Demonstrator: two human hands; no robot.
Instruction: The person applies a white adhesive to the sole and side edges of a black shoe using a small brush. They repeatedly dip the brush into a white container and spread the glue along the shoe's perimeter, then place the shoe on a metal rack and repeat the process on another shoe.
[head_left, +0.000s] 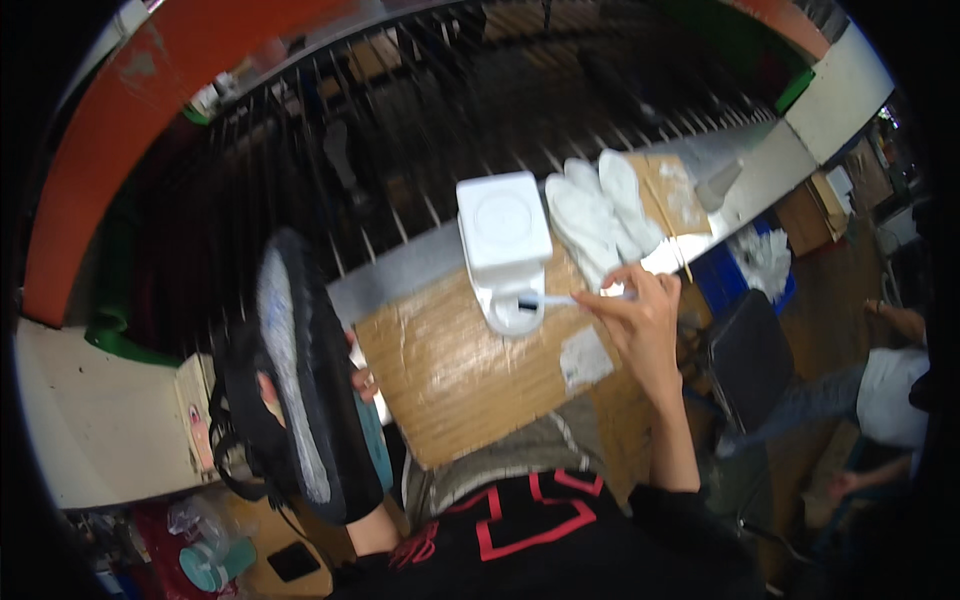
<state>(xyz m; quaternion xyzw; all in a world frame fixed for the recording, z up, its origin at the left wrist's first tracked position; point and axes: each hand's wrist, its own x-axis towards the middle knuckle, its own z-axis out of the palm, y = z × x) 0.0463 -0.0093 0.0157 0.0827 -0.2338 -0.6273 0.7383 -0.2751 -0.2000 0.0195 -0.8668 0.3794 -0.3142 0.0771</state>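
My right hand (645, 325) pinches a thin brush (565, 299) with a pale handle. Its dark tip reaches into the small open cup of a white plastic dispenser (505, 225). On the left, my left hand (365, 384) is wrapped around a black shoe (335, 430) and partly hidden by it. Along the shoe's edge runs a greyish-white, shiny strip. The dispenser stands at the far edge of a brown, tape-covered board (450, 370) in front of me. Several white insole-shaped pieces (590, 212) lie to the right of the dispenser.
Beyond the board is a dark rack (440, 130) with thin metal bars, framed in orange. A thin stick (668, 228) and a grey cone (718, 185) lie on the right. A blue bin (712, 287), a dark seat (750, 350) and another person (890, 395) are farther right.
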